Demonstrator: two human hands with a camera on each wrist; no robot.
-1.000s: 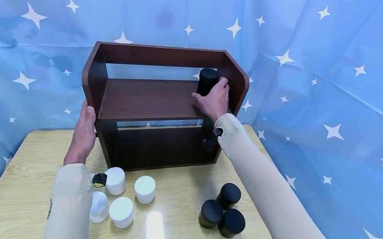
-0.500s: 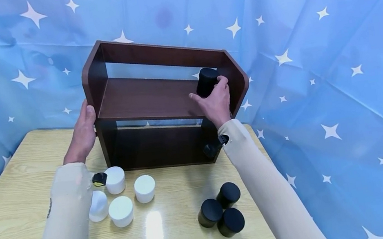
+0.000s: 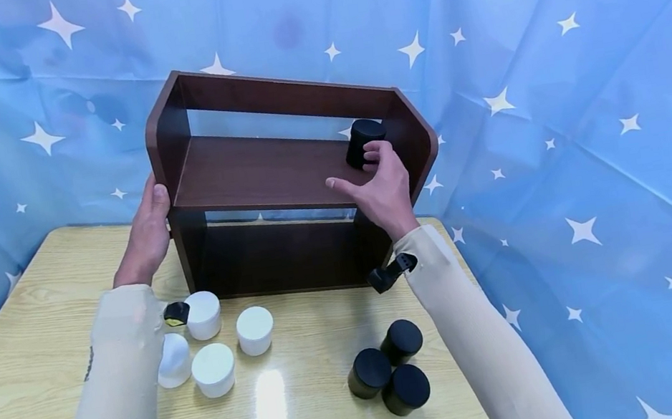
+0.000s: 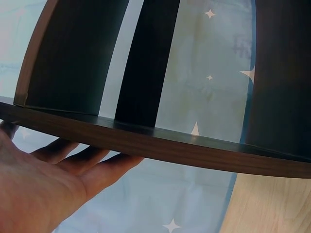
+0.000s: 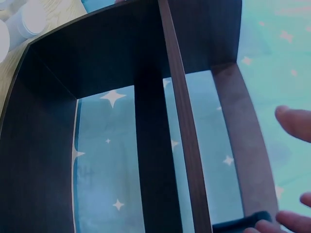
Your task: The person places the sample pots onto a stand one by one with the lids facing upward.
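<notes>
A dark brown two-tier shelf [image 3: 265, 169] stands on the wooden table. My left hand [image 3: 146, 227] rests against its left side panel, thumb at the front edge; the left wrist view shows the fingers extended along the panel's outer face. On the upper board, near the right end, a black cylindrical jar [image 3: 362, 139] stands upright. My right hand [image 3: 384, 191] is just in front of it, thumb spread wide and fingers loosely bent, not wrapped around it. In the right wrist view the jar's dark edge [image 5: 243, 222] shows low by the fingertips.
Several white lidded jars [image 3: 213, 369] are on the table below my left forearm, one of them tipped. Three black jars [image 3: 407, 388] stand close together at front right. A blue star-patterned curtain [image 3: 559, 132] hangs behind and to the right.
My right hand has loosened from the black jar and drawn back towards me, its thumb moving away. The jar stays on the upper board. My left hand has kept its place.
</notes>
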